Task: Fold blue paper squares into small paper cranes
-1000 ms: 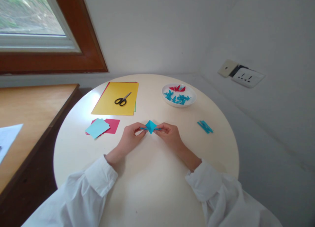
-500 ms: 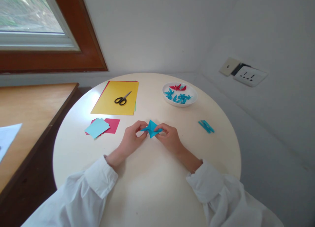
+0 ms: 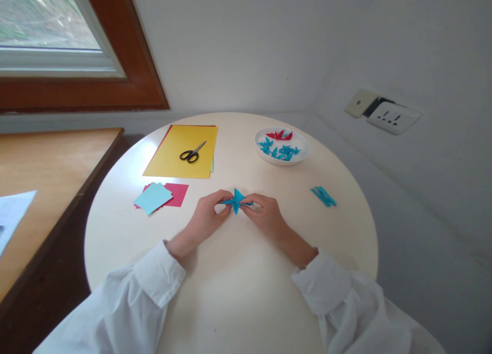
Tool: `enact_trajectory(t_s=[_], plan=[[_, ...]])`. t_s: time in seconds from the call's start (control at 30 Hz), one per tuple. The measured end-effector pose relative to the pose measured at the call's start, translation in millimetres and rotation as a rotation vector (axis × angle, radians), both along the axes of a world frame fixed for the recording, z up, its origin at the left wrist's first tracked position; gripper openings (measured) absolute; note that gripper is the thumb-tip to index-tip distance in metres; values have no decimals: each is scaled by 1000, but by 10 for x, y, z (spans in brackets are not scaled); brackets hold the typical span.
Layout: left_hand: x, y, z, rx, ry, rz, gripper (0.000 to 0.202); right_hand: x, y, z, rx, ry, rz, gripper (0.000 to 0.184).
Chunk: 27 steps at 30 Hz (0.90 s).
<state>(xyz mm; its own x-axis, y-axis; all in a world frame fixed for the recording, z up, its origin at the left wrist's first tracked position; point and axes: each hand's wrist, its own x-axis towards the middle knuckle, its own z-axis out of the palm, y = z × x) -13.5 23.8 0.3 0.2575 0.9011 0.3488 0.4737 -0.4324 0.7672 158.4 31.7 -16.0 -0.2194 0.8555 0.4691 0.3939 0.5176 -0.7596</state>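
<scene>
A folded blue origami paper (image 3: 237,200) is held between my two hands above the middle of the round table. My left hand (image 3: 209,214) pinches its left point between thumb and fingers. On the other side, my right hand (image 3: 266,214) pinches the right point the same way. Two more points stick out of the paper, one away from me and one toward me. Fingers partly cover both held ends. Left of my left hand lie light blue paper squares (image 3: 154,198) over pink paper (image 3: 179,195).
Black-handled scissors (image 3: 191,154) rest on yellow paper sheets (image 3: 169,159) at the back left. A white dish (image 3: 258,151) at the back right holds several red and blue folded paper cranes (image 3: 286,151). Narrow blue folded strips (image 3: 323,195) lie at the right. A wooden desk (image 3: 57,154) stands left.
The blue paper's middle has become narrower, its flaps drawn closer together between my fingers. Both hands keep their pinch and stay nearly in place. The view has shifted slightly.
</scene>
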Motion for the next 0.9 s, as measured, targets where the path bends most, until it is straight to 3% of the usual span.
enact_trajectory(t_s=[0.33, 0.6, 0.9], plan=[[-11, 16, -47, -12, 47, -32, 15, -2, -3, -4, -2, -41, 46, 9], [-22, 18, -74, -33, 107, -52, 18, -22, -34, -9, -99, -45, 74, 11], [26, 49, -63, -279, -252, -30, 16, -52, -21, -22, -320, 222, 63, 22]])
